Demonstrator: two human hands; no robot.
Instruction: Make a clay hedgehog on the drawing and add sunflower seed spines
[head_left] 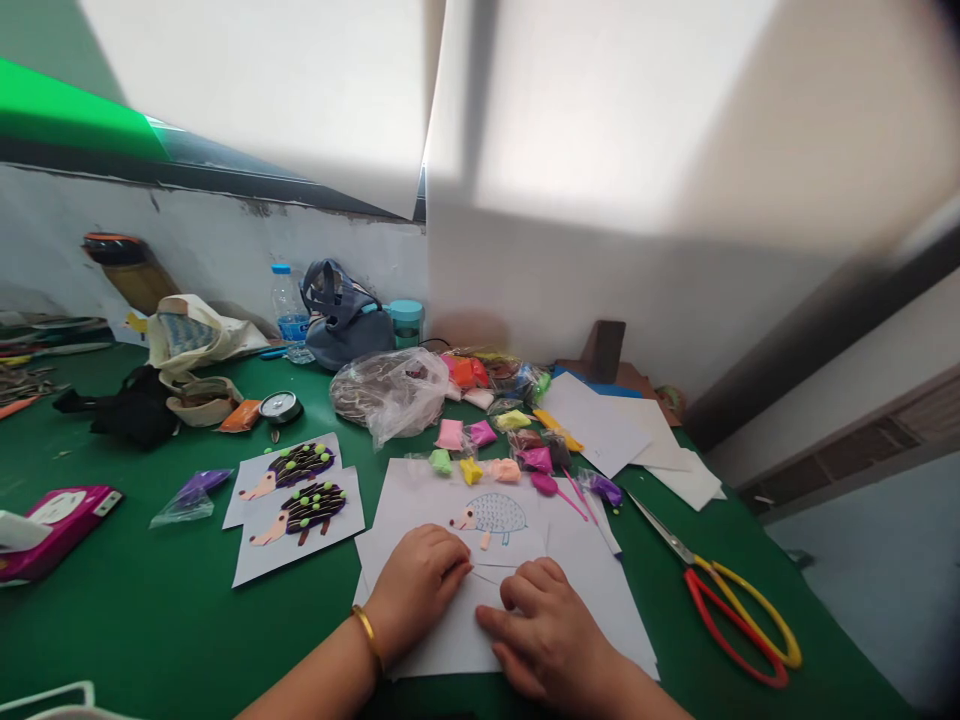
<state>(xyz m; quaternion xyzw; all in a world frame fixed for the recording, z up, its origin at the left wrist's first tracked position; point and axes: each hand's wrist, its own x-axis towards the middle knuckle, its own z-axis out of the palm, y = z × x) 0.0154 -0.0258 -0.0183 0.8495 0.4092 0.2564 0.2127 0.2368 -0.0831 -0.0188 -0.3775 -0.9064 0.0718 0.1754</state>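
Note:
A sheet with a hedgehog drawing (499, 515) lies before me on a stack of white paper (600, 600). The hedgehog has a blue spiky outline, a peach clay face and one peach clay leg. My left hand (424, 580), with a gold bangle at the wrist, is at the sheet's lower left edge. Its fingertips are pressed together, and what they pinch is hidden. My right hand (544, 625) rests on the paper below the drawing, index finger stretched out, other fingers loosely bent, nothing visible in it. A thin line shows between the hands; I cannot tell what it is.
Two finished clay hedgehog cards (304, 525) lie to the left. Bagged clay pieces (536, 460) line the far side of the paper. Large scissors (720, 580) lie spread at the right. A plastic bag (397, 390), blue handbag (341, 320) and water bottle (289, 305) stand behind.

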